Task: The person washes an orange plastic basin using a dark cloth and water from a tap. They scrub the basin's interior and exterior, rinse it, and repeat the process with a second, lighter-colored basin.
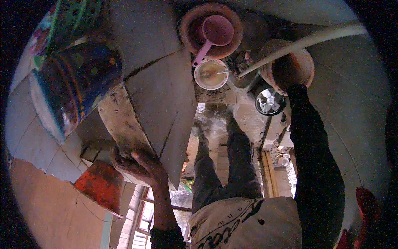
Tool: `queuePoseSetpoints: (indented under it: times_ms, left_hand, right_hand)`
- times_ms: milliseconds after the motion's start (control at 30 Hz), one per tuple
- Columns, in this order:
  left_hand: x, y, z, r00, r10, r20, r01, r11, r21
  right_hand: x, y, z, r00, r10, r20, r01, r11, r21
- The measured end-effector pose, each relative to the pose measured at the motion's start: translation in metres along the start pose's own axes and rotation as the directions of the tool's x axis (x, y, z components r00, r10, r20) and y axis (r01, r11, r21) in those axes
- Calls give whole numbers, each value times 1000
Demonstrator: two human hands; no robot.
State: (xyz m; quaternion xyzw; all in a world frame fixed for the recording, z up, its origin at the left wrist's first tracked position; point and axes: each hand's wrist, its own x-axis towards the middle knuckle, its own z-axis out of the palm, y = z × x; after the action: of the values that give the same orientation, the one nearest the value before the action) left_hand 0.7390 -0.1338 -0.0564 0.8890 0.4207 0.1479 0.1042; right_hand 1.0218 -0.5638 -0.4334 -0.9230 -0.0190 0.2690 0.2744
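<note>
left hand point(139, 166) at a worn ledge point(119, 114), dark right sleeve point(311, 133) reaching a pale bucket point(307, 66), pink dipper point(218, 30) over a basin point(187, 30)

A dipper point(218, 30) rests in a basin point(193, 30), left of a bucket point(306, 66).

Pretty dim room tbh, most of the light's coming from the bottom of the frame. There's a bright barred opening point(143, 224) at lower left of center, can't tell if it's a window or a door. Big pale tiles point(352, 108) with dark joints down the right side, a brownish wall point(41, 199) lower left, a grey ledge point(155, 87) upper left of center, and a shiny, grubby floor point(248, 116) mid-frame.
</note>
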Motion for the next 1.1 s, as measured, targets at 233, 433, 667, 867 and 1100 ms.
queuePoseSetpoints:
  times_ms: [233,433,667,867,1100]
  left_hand:
    - [2,-3,2,999,36,3,-36,996,85]
    - [-3,-12,9,1000,-15,-18,13,994,-105]
    - [-27,-50,25,994,-72,86,80,993,-90]
    - [-14,-17,10,1000,-15,18,15,999,-43]
    - [-6,-19,-30,1000,-27,-4,23,916,-401]
  right_hand:
    - [12,13,12,1000,-5,-16,5,1000,-7]
    - [-33,-22,-20,986,-68,-155,72,997,20]
    - [-154,-109,-94,958,-200,-206,191,980,-63]
    - [-258,-265,-117,986,-164,36,38,422,906]
    - [-322,-435,-84,899,-325,293,-224,233,946]
